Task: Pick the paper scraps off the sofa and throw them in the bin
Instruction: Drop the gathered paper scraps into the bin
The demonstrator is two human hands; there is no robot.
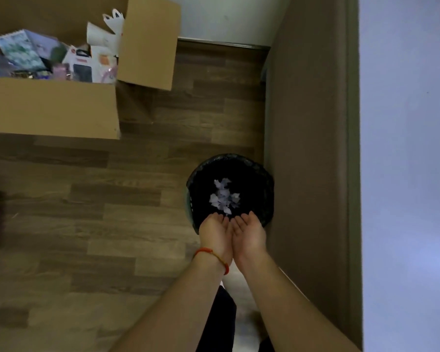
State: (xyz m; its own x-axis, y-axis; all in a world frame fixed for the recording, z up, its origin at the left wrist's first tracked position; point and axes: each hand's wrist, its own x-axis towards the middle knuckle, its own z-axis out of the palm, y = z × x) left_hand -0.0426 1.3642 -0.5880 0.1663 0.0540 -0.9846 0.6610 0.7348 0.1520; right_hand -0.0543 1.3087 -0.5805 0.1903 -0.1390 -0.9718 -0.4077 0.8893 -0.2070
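Left hand [216, 233] and right hand [249, 235], both spread wide, palms up and empty, tilted together over round black mesh bin [261, 179] holding pale torn paper scraps [224, 196]; advisable: stay above the rim, shake off clinging bits.

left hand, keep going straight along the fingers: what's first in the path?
Likely the paper scraps inside the black bin. The left hand points over the near rim, palm up and empty; depth is unclear from one view.

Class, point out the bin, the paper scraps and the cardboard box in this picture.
bin [261, 171]: head view, on its black rim.
paper scraps [224, 196]: head view, middle of the pile inside.
cardboard box [51, 107]: head view, front wall.
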